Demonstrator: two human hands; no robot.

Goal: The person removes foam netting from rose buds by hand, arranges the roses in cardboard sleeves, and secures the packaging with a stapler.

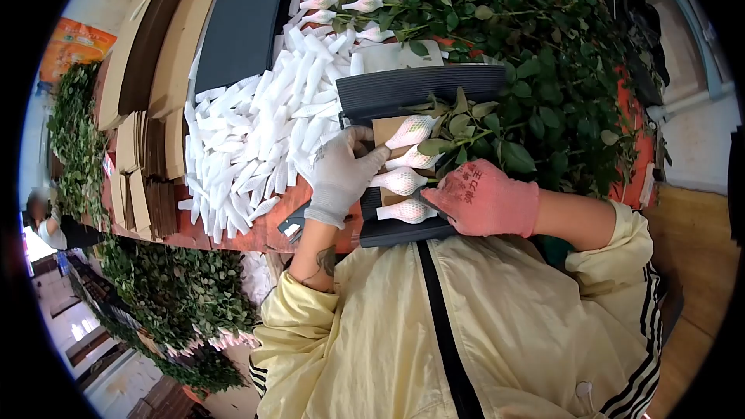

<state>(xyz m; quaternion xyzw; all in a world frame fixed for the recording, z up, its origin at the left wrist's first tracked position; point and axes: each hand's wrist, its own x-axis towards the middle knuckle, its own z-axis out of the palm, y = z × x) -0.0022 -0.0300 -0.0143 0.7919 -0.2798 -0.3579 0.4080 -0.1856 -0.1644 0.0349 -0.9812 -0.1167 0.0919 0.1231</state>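
Several rose buds in white net sleeves lie side by side in front of me, among them an upper one (411, 132) and a lower one (408, 211). They rest over a piece of brown cardboard (383, 129) and a black ribbed sheet (388, 233), leafy stems to the right. My left hand (341, 176), in a pale glove, lies at the sleeve ends, thumb and index finger apart, thumb by the second bud. My right hand (485, 198), in a pink glove, has its fingers closed at the stems of the lower buds; its fingertips are partly hidden.
Loose white net sleeves (256, 140) are heaped left of the buds. Beyond stand a black ribbed strip (423, 89), a dark panel (237, 27) and stacked cardboard (143, 46). Rose foliage (535, 54) covers the right side. A dark-handled tool (293, 225) lies near the red table edge.
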